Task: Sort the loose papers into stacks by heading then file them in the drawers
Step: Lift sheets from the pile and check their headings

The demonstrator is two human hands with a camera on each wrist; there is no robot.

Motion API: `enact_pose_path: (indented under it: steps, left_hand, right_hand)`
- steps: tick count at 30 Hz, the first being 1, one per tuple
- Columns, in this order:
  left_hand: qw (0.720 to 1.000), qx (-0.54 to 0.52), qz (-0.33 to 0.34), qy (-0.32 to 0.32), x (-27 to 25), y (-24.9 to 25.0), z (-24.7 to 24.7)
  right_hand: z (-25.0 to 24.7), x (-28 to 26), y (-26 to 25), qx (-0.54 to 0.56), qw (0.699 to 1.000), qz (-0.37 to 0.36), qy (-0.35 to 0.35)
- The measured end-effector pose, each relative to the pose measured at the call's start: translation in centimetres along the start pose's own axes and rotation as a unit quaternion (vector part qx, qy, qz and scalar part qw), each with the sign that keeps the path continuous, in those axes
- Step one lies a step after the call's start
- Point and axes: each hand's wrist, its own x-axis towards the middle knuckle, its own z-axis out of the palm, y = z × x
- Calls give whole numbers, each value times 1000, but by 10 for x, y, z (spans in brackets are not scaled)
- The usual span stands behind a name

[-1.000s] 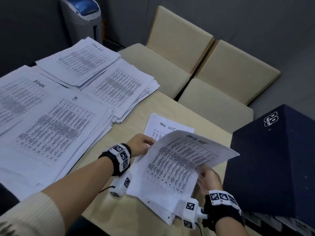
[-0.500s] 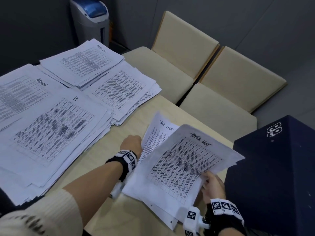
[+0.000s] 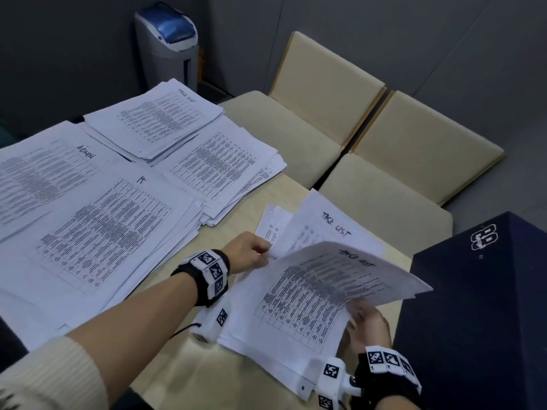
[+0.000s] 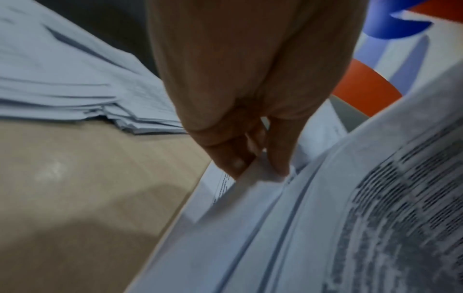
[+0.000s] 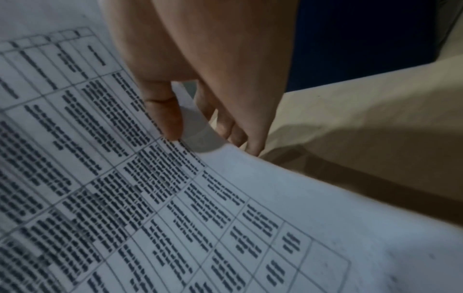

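Head view: the right hand (image 3: 365,324) holds the top "Task List" sheet (image 3: 331,288) raised off the loose pile (image 3: 266,350) on the table (image 3: 183,374), thumb on top and fingers curled beneath its edge. Left hand (image 3: 247,251) pinches the edge of a lower sheet (image 3: 334,226), seemingly between thumb and forefinger; the wrist view is blurred. Sorted stacks (image 3: 97,226) lie further left, beside a dark box (image 3: 479,306).

I see a light wooden table (image 3: 124,294) against dark grey walls (image 3: 384,31). Two cream padded chairs (image 3: 325,84) stand side by side at its far edge. A grey bin with a blue lid (image 3: 170,42) stands in the far corner.
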Motion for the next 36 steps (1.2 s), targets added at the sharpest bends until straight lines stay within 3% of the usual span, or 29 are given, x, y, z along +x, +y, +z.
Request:
enact_pose_path:
  steps: [3, 5, 7, 10, 13, 19, 26, 28, 30, 36]
  left_hand:
    - [993, -72, -55, -71, -9, 2, 0]
    - [990, -61, -81, -93, -10, -2, 1]
    - [994, 57, -93, -30, -6, -10, 3]
    - [945, 264, -156, 111, -7, -22, 11]
    - [913, 345, -207, 73, -10, -25, 18]
    - [880, 437, -176, 63, -10, -31, 26]
    - [794, 593, -114, 68, -16, -7, 15]
    - [801, 586, -97, 76, -17, -1, 12]
    - [827, 546, -102, 88, -16, 0, 10]
    - [899, 381, -186, 107, -7, -7, 12]
  right_hand:
    - [2, -4, 1, -20, 1000, -15, -4]
    - [3, -5, 4, -21, 1000, -10, 1]
    - [1, -6, 8, -24, 1000, -1, 13]
    - [0, -7, 8, -21, 999, -8, 32]
    - [-1, -10, 6, 6, 999, -32, 24]
    - [-10, -14, -2, -19, 1000, -8, 12]
    - [-2, -18, -7, 11, 1000, 22, 5]
    - [3, -23, -9, 25, 999, 24, -12]
    - [8, -24, -10, 42, 999, 33, 0]
    - [10, -15, -6, 172, 981, 94, 5]
